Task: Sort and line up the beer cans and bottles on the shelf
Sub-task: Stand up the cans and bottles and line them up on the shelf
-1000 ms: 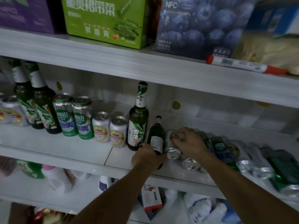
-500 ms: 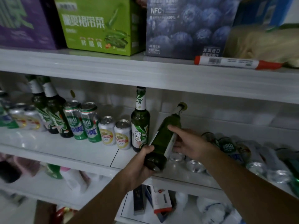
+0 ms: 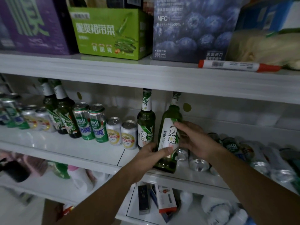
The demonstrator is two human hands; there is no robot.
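Both hands hold a green beer bottle [image 3: 168, 135] nearly upright, its base at the front edge of the middle shelf [image 3: 90, 153]. My left hand [image 3: 151, 155] grips its lower part; my right hand [image 3: 193, 138] presses on its white label. Just left of it stands a matching green bottle [image 3: 146, 122]. Further left stand two small silver cans [image 3: 121, 132], two tall green cans [image 3: 90, 122], two green bottles [image 3: 60, 111] and more cans [image 3: 34, 119]. To the right, several cans and bottles [image 3: 233, 148] lie on their sides.
The upper shelf carries a purple box [image 3: 32, 25], a green box [image 3: 110, 31], a blueberry box [image 3: 193, 28] and a red-capped marker [image 3: 238, 65] near its edge. The shelf board overhead sits close above the bottle necks. The lower shelf holds white containers and small boxes [image 3: 164, 202].
The bottle was lifted from among the lying cans, tilted, and is now turned nearly upright beside the standing bottle. My right hand moved from a can onto the bottle's label.
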